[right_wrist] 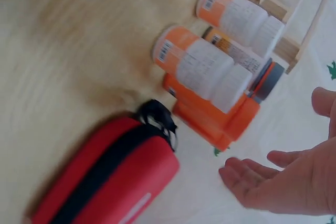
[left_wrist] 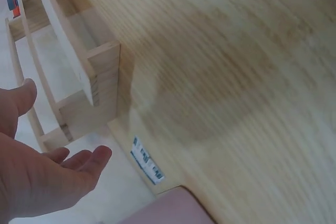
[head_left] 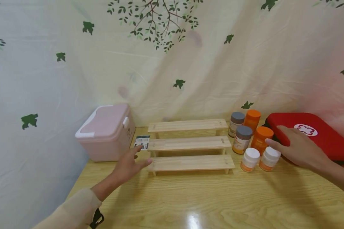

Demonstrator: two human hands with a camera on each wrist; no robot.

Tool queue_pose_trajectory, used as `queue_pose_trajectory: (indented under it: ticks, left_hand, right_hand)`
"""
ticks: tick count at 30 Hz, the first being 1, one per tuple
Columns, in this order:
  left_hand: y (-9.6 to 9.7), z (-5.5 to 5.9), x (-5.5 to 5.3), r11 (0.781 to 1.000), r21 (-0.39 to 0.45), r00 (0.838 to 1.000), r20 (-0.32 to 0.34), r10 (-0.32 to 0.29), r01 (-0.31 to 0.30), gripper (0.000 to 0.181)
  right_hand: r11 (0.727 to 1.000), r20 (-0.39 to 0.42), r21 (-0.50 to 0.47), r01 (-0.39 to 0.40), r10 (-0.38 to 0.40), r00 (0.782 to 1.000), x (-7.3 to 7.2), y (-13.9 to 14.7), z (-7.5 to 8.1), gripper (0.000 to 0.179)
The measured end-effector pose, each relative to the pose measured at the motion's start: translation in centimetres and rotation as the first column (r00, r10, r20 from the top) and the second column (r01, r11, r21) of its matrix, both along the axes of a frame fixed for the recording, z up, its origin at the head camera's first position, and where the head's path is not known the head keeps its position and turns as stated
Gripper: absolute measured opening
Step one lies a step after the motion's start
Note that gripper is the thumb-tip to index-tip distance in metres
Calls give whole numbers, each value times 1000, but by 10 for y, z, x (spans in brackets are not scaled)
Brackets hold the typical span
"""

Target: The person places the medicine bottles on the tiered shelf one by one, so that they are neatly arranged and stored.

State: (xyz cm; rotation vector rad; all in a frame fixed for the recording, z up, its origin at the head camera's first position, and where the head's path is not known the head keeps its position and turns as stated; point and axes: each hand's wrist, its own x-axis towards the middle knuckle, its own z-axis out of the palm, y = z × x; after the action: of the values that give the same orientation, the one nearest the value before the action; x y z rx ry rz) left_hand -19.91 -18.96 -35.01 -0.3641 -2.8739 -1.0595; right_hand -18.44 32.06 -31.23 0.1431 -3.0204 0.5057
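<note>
My left hand (head_left: 127, 167) is held over the left end of a three-step wooden rack (head_left: 190, 163), thumb and fingers spread, nothing in it. In the left wrist view those fingers (left_wrist: 86, 169) hang beside the rack's end. Over the near left part of a red first-aid case (head_left: 329, 140), my right hand (head_left: 302, 148) reaches out with loose fingers and holds nothing. Close to its thumb stand two white-capped bottles (head_left: 250, 160), two orange bottles (head_left: 262, 138) and two grey-capped bottles (head_left: 242, 140). The right wrist view shows the right hand (right_wrist: 294, 182) apart from the bottles (right_wrist: 202, 66).
A pink lidded box (head_left: 107, 133) with a white latch stands at the left of the table (head_left: 172, 197). Between it and the rack lies a small printed card (head_left: 142, 142). Behind everything hangs a pale curtain (head_left: 160, 79) with leaf prints.
</note>
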Motion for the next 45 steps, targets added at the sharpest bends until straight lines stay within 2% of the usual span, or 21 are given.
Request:
queue_pose_trajectory:
  ticks: [4, 10, 14, 18, 24, 30, 36, 40, 45]
  left_hand:
    - [0, -8, -1, 993, 116, 998, 64, 11, -19, 66]
    - [-2, -18, -1, 970, 232, 987, 154, 35, -71, 68]
    - [-3, -25, -2, 952, 296, 983, 183, 21, -75, 69]
    - [-3, -31, -3, 931, 359, 977, 215, -8, -72, 71]
    - [-1, -38, -6, 921, 382, 968, 249, -28, -72, 72]
    - [0, -42, -7, 897, 432, 955, 293, -42, -93, 71]
    - [1, -44, -8, 884, 453, 953, 302, -35, -111, 56]
    - [2, -46, -9, 851, 509, 942, 330, -55, -128, 49]
    - [4, -46, -10, 795, 586, 922, 376, -94, -158, 49]
  right_hand:
    - [996, 4, -92, -15, 15, 1000, 4, 4, -14, 89]
    - [990, 28, -141, -7, 11, 1000, 7, 3, -29, 87]
    - [987, 73, -162, 3, 9, 997, 7, 4, -33, 90]
    - [982, 81, -187, 0, 15, 997, 7, 5, -40, 87]
    - [976, 68, -217, 3, 13, 998, 8, 7, -50, 74]
    - [975, 38, -222, -8, 16, 999, 8, 8, -59, 65]
    - [968, 6, -250, -12, 14, 1000, 7, 9, -64, 60]
    - [964, 13, -264, -6, 9, 1000, 7, 10, -65, 60]
    - [961, 5, -276, 2, -1, 1000, 6, 10, -66, 59]
